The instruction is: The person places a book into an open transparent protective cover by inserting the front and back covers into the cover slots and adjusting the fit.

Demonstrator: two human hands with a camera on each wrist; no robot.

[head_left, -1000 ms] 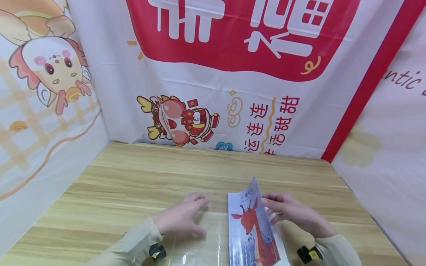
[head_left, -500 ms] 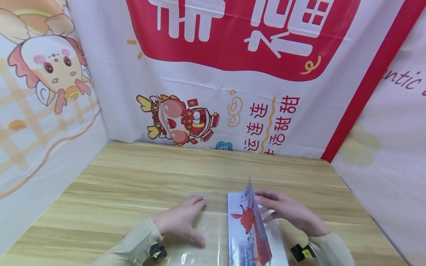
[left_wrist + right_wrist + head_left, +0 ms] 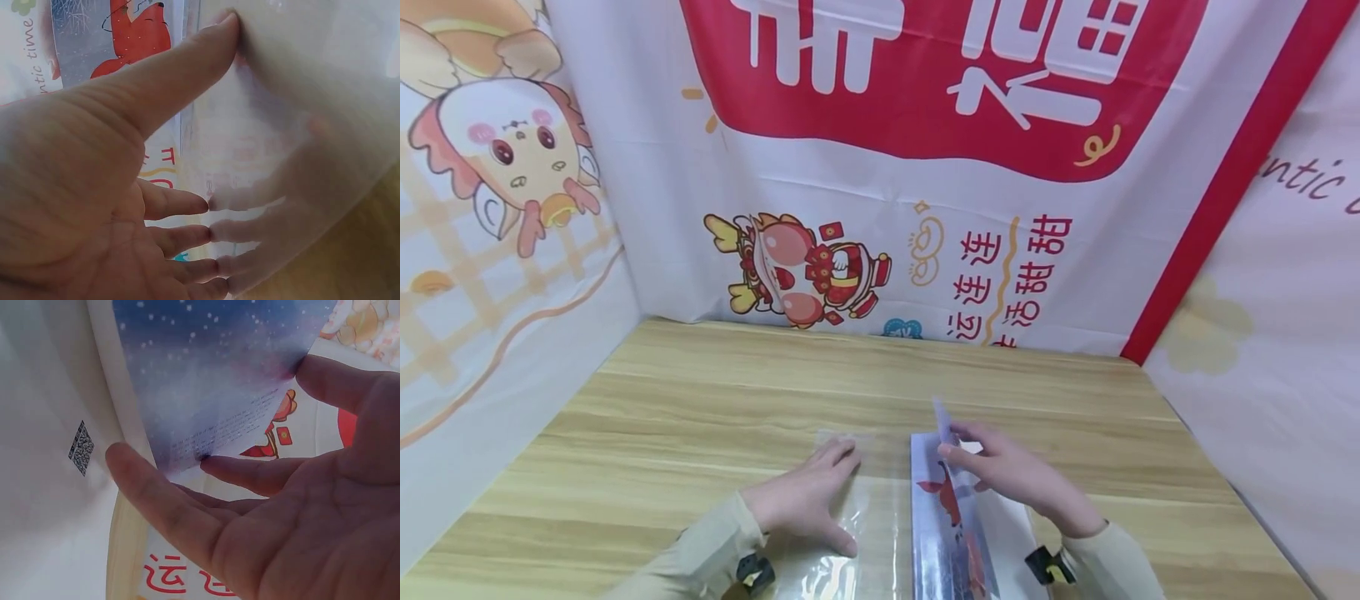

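Hands (image 3: 1017,477) closer, book cover (image 3: 967,537) steeper

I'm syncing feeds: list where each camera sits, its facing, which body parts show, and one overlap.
Head: on the head, facing forward and down at the table, book and clear plastic sheet; left hand, right hand and sleeves show.
Left wrist: on that wrist, facing the sheet; left thumb and fingers show.
Right wrist: on that wrist, facing the book's raised cover; right fingers and palm show.
Shared: head and left wrist both show the red deer.
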